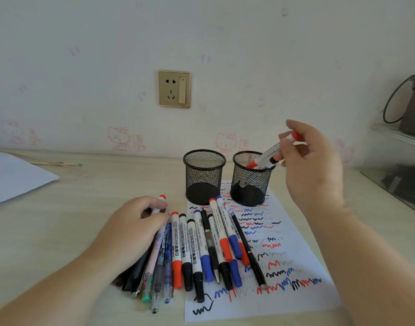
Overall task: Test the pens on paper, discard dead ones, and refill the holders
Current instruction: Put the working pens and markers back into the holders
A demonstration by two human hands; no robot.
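The right hand (pixel 312 158) pinches a bundle of white-barrelled whiteboard markers (pixel 271 152) between thumb and curled fingers, near their upper ends. At least one has a red cap and a red end plug. The capped ends dip inside the rim of the right black wire-mesh cylindrical pen holder (pixel 250 180), which stands on the scribble-covered white test sheet (pixel 284 267).

The left hand (pixel 133 229) rests on the loose pile, fingers curled round a red-tipped white marker (pixel 160 204) at its upper barrel.

Handling, as a judgement: the markers are light, rigid plastic with smooth barrels. Several held together may slip past one another. Grip at mid-barrel, not at the cap, which could pull off.

The left black mesh holder (pixel 204 176) appears empty and stands at the sheet's far edge. Remaining markers and slim gel pens (pixel 201 250) lie side by side across the sheet's left margin and the pale wooden desk (pixel 72 208).
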